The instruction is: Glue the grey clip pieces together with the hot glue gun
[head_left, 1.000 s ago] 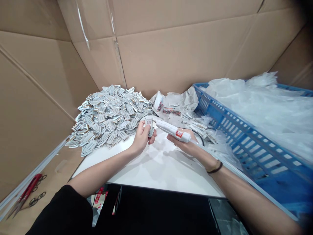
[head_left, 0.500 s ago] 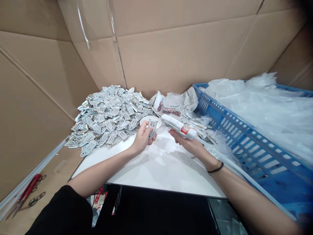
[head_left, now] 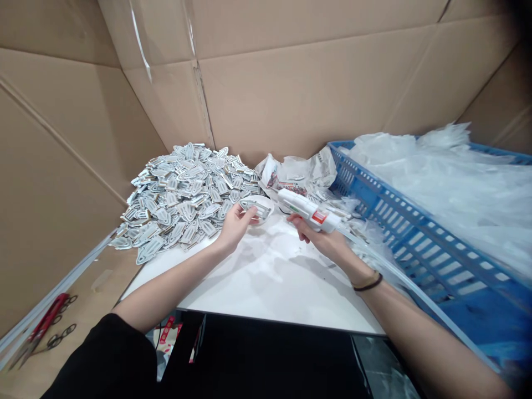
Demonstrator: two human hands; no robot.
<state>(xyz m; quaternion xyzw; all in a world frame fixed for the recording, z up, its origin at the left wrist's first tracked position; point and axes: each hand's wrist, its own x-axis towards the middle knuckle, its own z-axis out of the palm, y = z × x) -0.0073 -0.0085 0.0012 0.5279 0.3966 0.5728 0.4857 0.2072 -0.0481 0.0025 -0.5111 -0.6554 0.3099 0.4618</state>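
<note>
Between the thumb and fingers of my left hand [head_left: 236, 226] is a flat grey-white slotted piece [head_left: 256, 208], held over a round white dish [head_left: 268, 203]. My right hand [head_left: 318, 235] is wrapped round a white glue gun [head_left: 305, 208] with a red-orange label. Its nozzle points up and to the left, near the dish, and a long clear glue stick [head_left: 399, 271] trails from its back end. To the left of my left hand lies a large heap of similar slotted pieces [head_left: 187, 194] on the white table [head_left: 266, 288].
A blue plastic crate [head_left: 419, 238] full of translucent bags [head_left: 449, 177] stands at the right. Crumpled printed plastic [head_left: 299, 172] and more loose pieces lie beside it. Cardboard walls [head_left: 311, 83] enclose the back and left. Red-handled scissors [head_left: 45, 327] and small dark scissors [head_left: 60, 336] lie at the lower left.
My left hand has turned the slotted piece from upright to lying nearly sideways and shifted slightly left. The glue gun in my right hand has moved slightly right.
</note>
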